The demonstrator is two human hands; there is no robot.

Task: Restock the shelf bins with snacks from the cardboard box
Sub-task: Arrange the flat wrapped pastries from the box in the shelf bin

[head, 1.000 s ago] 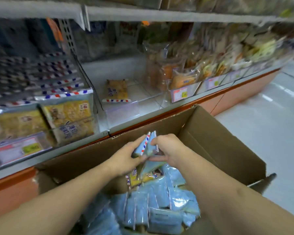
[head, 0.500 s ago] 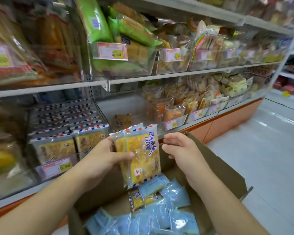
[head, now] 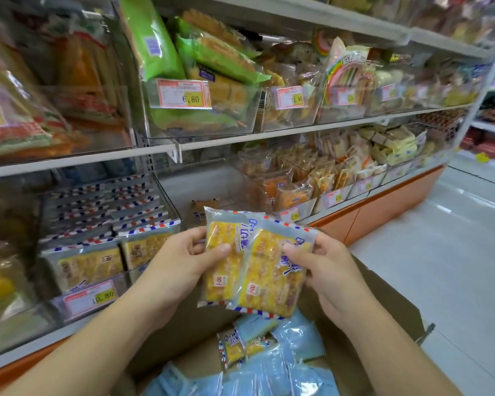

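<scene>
At the near edge the cardboard box (head: pixel 389 318) lies open below the forearms, with many blue-backed snack packets (head: pixel 269 364) left loose inside, so plenty of stock remains to move. Just above it both hands have risen clear of the box: a second ago they were down among the packets, and half a second ago the left hand alone carried what looked like one stack while the right hung beside it. Now the stack is fanned into two yellow snack packets (head: pixel 252 264), faces toward the camera. The left hand (head: pixel 180 261) pinches the left packet, thumb across its front; the right hand (head: pixel 323 267) has closed on the right packet, thumb on its face and fingers curled behind, so each grip is narrow and loaded. That reads as sorting or squaring the pair before shelving. Beyond the hands, on the lower shelf, the left bin (head: pixel 103 252) already stands full of the same striped-edge packets behind a price tag (head: pixel 90 297), while the middle bin (head: pixel 189 195) just beside it is nearly bare, with one packet lying at the back; it seems the likely destination. Farther right, other bins (head: pixel 340 178) hold different pastries.
</scene>
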